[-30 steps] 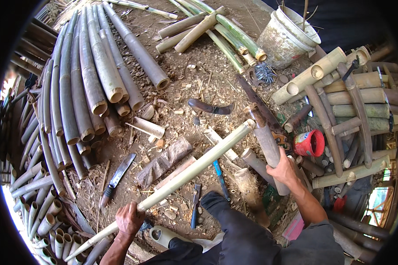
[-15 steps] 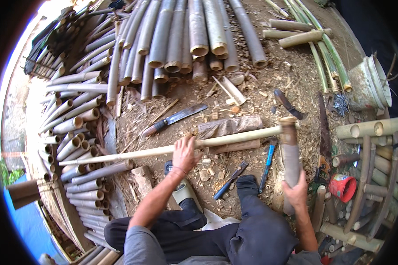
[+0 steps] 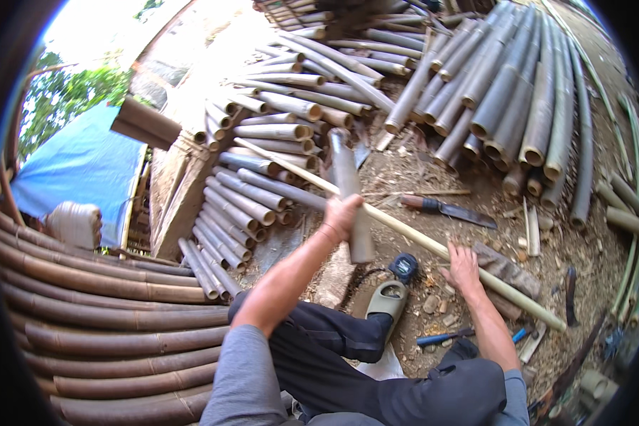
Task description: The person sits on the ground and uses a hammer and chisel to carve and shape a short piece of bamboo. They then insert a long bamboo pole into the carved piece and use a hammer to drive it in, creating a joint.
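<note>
My left hand [image 3: 342, 219] is closed around a short grey-brown bamboo tube [image 3: 343, 160], held upright at a slight tilt. Behind the tube runs a long pale bamboo pole [image 3: 408, 233], slanting from the stacked bamboo at the left down to the right. My right hand [image 3: 464, 270] lies over this pole, its fingers bent across the top. The pole's thicker right end extends past a dark wooden block [image 3: 525, 275] on the ground. A large knife [image 3: 451, 211] with a wooden handle lies beyond the pole. The tube hides part of the pole.
Cut bamboo tubes [image 3: 238, 199] are stacked at the left, with longer bamboo poles [image 3: 511, 99] at the far right. Curved brown bamboo [image 3: 121, 316] fills the near left. A tape measure [image 3: 403, 267] rests by my clog [image 3: 388, 297]. A blue-handled tool [image 3: 440, 339] lies among chips.
The view has swung left. The bamboo tube has passed from my right hand to my left and now crosses the pole farther left. My right hand has come onto the pole.
</note>
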The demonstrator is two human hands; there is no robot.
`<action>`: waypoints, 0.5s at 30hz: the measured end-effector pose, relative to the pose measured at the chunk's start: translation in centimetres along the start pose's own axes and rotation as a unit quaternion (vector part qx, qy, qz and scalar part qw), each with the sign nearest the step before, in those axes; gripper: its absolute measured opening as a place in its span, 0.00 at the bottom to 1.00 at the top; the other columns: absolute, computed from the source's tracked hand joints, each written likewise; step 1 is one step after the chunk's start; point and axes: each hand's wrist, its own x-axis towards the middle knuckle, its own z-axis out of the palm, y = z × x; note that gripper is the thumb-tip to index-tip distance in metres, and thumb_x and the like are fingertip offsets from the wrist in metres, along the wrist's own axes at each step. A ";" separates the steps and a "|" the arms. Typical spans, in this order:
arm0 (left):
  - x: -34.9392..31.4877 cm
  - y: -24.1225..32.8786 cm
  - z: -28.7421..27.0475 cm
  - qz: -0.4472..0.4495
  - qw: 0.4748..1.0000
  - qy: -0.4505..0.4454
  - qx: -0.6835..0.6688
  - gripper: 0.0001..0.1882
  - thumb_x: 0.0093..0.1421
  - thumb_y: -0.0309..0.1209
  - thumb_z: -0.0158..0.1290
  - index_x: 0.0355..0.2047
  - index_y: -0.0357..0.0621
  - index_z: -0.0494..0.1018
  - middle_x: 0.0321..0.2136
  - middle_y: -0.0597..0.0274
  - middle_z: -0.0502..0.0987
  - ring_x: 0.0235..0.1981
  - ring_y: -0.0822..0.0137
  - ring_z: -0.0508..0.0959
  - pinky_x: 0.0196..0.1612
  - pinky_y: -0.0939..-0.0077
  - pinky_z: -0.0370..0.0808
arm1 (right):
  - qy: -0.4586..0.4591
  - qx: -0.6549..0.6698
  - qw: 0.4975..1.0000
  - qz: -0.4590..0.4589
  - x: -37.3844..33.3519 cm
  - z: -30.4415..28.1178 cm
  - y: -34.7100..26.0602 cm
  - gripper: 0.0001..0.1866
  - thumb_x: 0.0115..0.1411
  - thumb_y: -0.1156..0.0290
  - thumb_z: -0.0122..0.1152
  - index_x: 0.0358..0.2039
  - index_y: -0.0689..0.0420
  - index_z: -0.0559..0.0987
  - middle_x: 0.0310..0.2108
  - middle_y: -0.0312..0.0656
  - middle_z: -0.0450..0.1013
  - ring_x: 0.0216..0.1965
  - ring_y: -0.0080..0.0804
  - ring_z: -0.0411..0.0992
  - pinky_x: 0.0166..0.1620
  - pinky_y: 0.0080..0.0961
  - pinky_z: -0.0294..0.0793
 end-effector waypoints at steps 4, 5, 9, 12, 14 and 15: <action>2.1 8.5 -11.4 0.073 0.986 0.113 0.099 0.22 0.45 0.36 0.65 0.36 0.33 0.73 0.28 0.58 0.77 0.24 0.66 0.77 0.26 0.68 0.77 | -0.007 0.039 0.999 -0.014 -0.7 0.8 3.1 0.30 0.53 0.62 0.66 0.55 0.57 0.69 0.43 0.51 0.76 0.44 0.50 0.76 0.46 0.42 0.77; 0.4 10.5 -13.7 0.046 0.985 0.142 0.092 0.25 0.45 0.39 0.69 0.37 0.34 0.74 0.28 0.58 0.77 0.24 0.67 0.77 0.26 0.67 0.77 | -0.071 0.109 0.991 0.013 -1.7 -1.6 1.9 0.30 0.52 0.62 0.67 0.54 0.59 0.70 0.41 0.52 0.77 0.41 0.48 0.77 0.44 0.41 0.77; -3.1 12.5 -23.9 0.087 0.967 0.214 0.106 0.24 0.48 0.40 0.68 0.40 0.39 0.75 0.28 0.60 0.77 0.23 0.67 0.77 0.25 0.68 0.78 | -0.171 0.250 0.953 0.012 -6.7 -10.4 1.3 0.30 0.47 0.61 0.73 0.48 0.64 0.75 0.36 0.49 0.78 0.35 0.34 0.77 0.40 0.31 0.76; -4.3 11.1 -29.8 0.112 0.957 0.256 0.079 0.23 0.49 0.41 0.65 0.41 0.42 0.75 0.29 0.60 0.77 0.24 0.68 0.77 0.27 0.67 0.78 | -0.177 0.232 0.954 0.068 -10.6 -16.6 3.3 0.26 0.42 0.64 0.71 0.42 0.63 0.78 0.31 0.48 0.77 0.31 0.36 0.76 0.38 0.32 0.75; -4.3 10.0 -33.4 0.141 0.954 0.264 0.024 0.19 0.49 0.41 0.64 0.36 0.41 0.76 0.27 0.60 0.77 0.23 0.66 0.77 0.29 0.66 0.78 | -0.083 0.108 0.990 0.048 -12.9 -18.2 6.4 0.24 0.40 0.65 0.66 0.40 0.63 0.75 0.27 0.52 0.74 0.31 0.45 0.74 0.39 0.36 0.73; -4.9 9.6 -35.1 0.110 0.961 0.253 0.010 0.19 0.49 0.41 0.63 0.35 0.41 0.76 0.27 0.60 0.77 0.23 0.66 0.77 0.29 0.67 0.78 | -0.012 0.066 0.996 0.067 -14.2 -18.7 6.9 0.24 0.41 0.66 0.65 0.39 0.62 0.75 0.27 0.55 0.73 0.32 0.52 0.74 0.39 0.39 0.72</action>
